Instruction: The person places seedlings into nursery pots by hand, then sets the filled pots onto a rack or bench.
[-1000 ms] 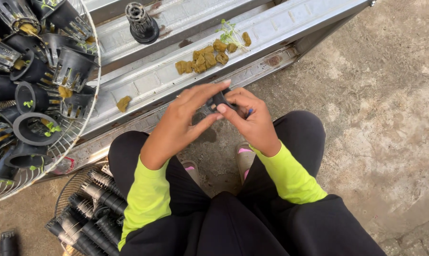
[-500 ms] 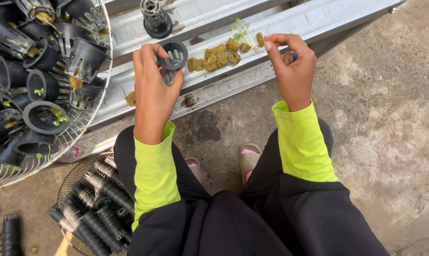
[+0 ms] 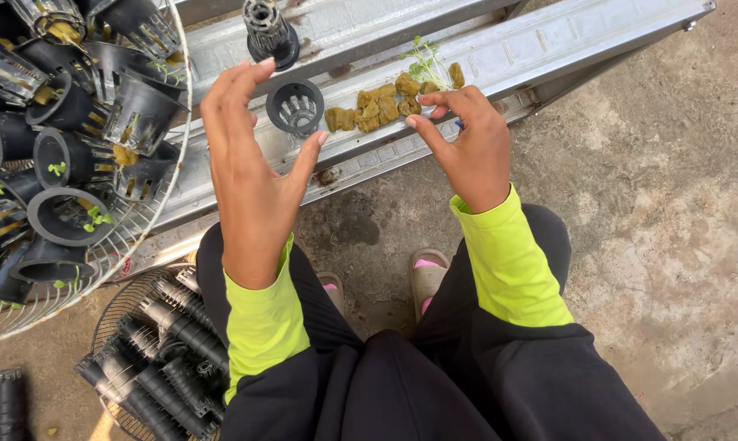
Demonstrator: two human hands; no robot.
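My left hand (image 3: 251, 167) is open with fingers spread, hovering over a metal channel (image 3: 549, 49). Just beyond its fingertips a black slotted net pot (image 3: 295, 106) rests on the channel, apart from the hand. Olive-brown sponge cubes (image 3: 377, 106), one with a small green seedling (image 3: 424, 64), lie in a row on the channel. My right hand (image 3: 467, 143) has thumb and forefinger pinched together at the right end of the cubes. A small blue object (image 3: 460, 125) peeks out under its fingers.
A round wire basket (image 3: 153, 220) at the left holds several black net pots with bits of sponge. A second wire guard (image 3: 112, 318) at the lower left holds stacked pots. Another black pot (image 3: 267, 33) stands on the channel. Concrete floor lies to the right.
My left hand has let go of the net pot, which now rests on the channel, and has opened. My right hand has dropped to the sponge cubes.
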